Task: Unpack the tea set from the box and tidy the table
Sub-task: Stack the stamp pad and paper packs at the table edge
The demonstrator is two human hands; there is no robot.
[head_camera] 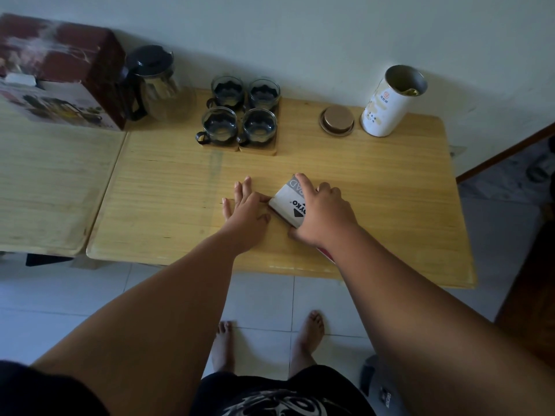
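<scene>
Several glass cups (240, 111) with dark holders stand on wooden coasters at the back of the wooden table (168, 205). Left of them is a glass teapot (157, 85) with a black lid, beside the dark red tea set box (60, 73). Near the front middle, my right hand (321, 211) presses on a white and grey printed packet (286, 201) and grips its edge. My left hand (244, 210) lies flat on the table, fingers spread, its thumb touching the packet's left corner.
An open white canister (387, 103) stands at the back right with its round lid (337, 120) lying beside it. A second wooden tabletop (45, 187) adjoins on the left. The wall is right behind. My bare feet are on the tiled floor below the front edge.
</scene>
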